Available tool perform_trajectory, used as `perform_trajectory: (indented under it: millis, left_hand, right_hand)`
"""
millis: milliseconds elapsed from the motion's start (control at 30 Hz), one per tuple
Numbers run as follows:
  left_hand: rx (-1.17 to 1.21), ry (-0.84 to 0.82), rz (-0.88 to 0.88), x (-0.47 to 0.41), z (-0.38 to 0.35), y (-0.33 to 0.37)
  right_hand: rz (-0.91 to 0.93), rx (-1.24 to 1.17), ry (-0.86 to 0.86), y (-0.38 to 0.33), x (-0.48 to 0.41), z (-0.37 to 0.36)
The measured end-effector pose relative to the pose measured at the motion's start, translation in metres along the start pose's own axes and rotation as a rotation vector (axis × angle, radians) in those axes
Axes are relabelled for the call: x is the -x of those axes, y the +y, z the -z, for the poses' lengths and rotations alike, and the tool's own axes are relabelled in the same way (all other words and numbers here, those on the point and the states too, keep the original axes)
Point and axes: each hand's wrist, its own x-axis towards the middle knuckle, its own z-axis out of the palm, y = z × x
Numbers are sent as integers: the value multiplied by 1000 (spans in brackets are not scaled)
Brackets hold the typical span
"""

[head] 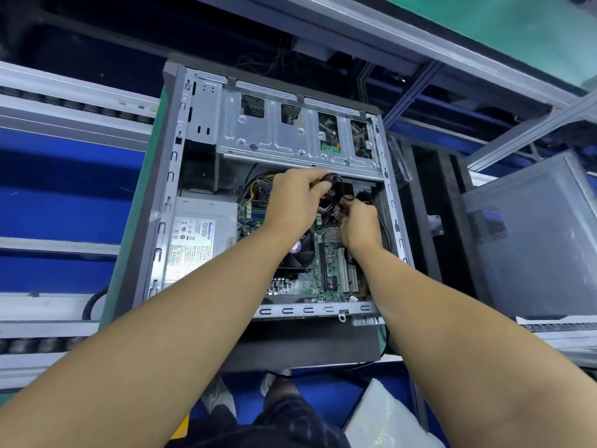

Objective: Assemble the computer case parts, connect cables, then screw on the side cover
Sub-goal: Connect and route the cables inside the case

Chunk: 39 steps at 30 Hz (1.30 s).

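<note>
Inside the open computer case [392, 202], the black cables [347, 197] run between the hands, just below the drive cage [274, 137] and over the far end of the motherboard [329, 270]. The left grip [295, 202] is clenched round their looped end, and their length slants down and rightward into the right grip [360, 223]. That one curls on the lower end (its fingertips are hidden) and is nearer the board, so I judge any plugging-in falls to it.
</note>
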Motion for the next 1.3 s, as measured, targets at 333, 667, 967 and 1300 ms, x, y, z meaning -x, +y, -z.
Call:
perform_trajectory:
  millis: [333,667,967,1300]
  left_hand:
    - [48,-36,41,3,-2,1]
    - [-38,-50,-112,5,-1,3]
    - [-48,-191,-129,1,3,6]
    - [-86,-106,-90,1,1,0]
  right_hand:
    - [34,7,24,0,2,0]
    - [37,-92,-16,3,2,2]
    - [50,-33,-16,1,5,2]
    - [150,18,-53,1,11,5]
